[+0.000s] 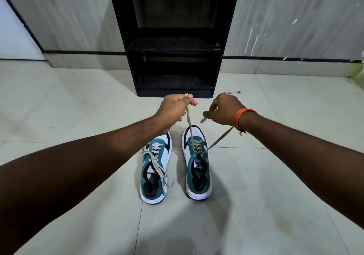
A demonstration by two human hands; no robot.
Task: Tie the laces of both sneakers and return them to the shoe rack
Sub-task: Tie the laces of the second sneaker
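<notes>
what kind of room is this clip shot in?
Probably a home entryway or hallway, not a lab. A black shoe rack stands against a marble-look wall, the floor is pale tile, and a pair of sneakers sits on it in front of the rack.

Your left forearm (82,168) covers the toe of the left sneaker (154,172), your right hand (224,110) hides the lace end (220,139) in its grip, the shoe rack (173,38) is cut off at the top edge, and its shelves are too dark to read.
</notes>
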